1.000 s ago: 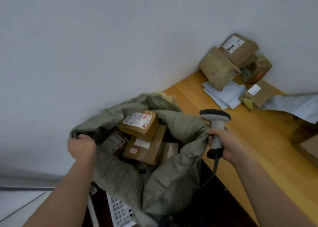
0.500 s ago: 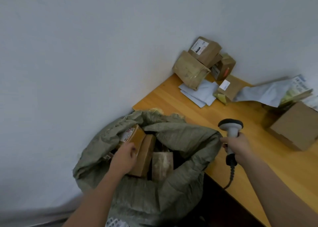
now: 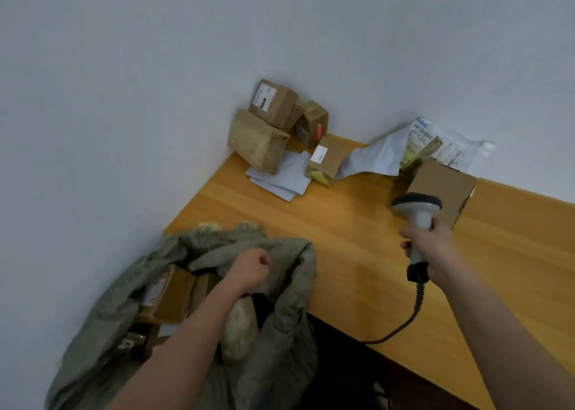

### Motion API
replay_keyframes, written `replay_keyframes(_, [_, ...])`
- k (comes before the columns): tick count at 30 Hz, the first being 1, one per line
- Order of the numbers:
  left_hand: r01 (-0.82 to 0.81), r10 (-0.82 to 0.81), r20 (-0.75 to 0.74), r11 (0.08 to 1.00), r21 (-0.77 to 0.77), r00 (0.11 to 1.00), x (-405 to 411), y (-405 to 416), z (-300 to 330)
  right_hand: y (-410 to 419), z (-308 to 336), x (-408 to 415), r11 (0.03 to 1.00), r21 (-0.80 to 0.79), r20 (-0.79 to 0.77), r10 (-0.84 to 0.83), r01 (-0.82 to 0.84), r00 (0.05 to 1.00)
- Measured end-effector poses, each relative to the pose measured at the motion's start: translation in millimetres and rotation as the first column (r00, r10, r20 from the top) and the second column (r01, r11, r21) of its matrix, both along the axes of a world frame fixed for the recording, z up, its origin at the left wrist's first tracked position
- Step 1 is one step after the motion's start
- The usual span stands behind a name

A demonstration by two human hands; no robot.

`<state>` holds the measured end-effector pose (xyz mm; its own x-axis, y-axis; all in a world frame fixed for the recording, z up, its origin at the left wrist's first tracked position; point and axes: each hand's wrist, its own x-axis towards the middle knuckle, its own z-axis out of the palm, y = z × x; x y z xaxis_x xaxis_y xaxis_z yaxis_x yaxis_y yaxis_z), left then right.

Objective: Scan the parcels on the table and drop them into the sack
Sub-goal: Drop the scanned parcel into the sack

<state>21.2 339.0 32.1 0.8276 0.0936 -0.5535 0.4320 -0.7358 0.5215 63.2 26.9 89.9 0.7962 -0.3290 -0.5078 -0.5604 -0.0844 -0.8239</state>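
A: What are the hands doing?

B: The right hand (image 3: 435,254) is wrapped round the smooth grey handle of a barcode scanner (image 3: 416,220), its dark coiled cable trailing off the table edge. The left hand (image 3: 250,269) is curled into a loose fist with nothing in it, poised over the mouth of the sack (image 3: 280,332).

A: And the sack?

B: Coarse woven olive-grey fabric, slumped and creased, standing against the table's near corner. Taped brown cardboard parcels with white labels (image 3: 169,294) lie inside, under the left forearm.

A: Where are the unscanned ones?

B: A plain matte cardboard box (image 3: 441,189) sits just beyond the scanner head. Well apart from both hands, a stack of brown boxes (image 3: 273,123) fills the far corner of the glossy wooden table (image 3: 342,238), beside flat grey mailer bags (image 3: 286,179).
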Motion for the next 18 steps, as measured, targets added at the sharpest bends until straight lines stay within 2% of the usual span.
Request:
replay_keyframes(4, [0.038,-0.036,0.199,0.999,-0.006,0.979,43.9,-71.8,22.5,-51.9,7.9,17.5,0.997,0.042,0.033,-0.062,0.06,0.998])
replay_keyframes(6, [0.08,-0.074,0.252,0.997,-0.015,0.965,62.4,-114.7,30.5,-82.5,10.8,26.8,0.996,0.045,0.037,-0.075,0.073,0.996])
replay_keyframes(13, [0.26,-0.261,0.204,0.965,0.031,0.944,121.0,-250.2,34.8,-193.5,1.3,66.4,0.979,0.098,0.071,-0.184,0.177,0.98])
replay_keyframes(18, [0.249,-0.244,0.198,0.968,-0.001,0.949,149.2,-325.9,15.9,-241.6,-18.0,94.3,0.957,0.189,0.062,-0.236,0.22,0.97])
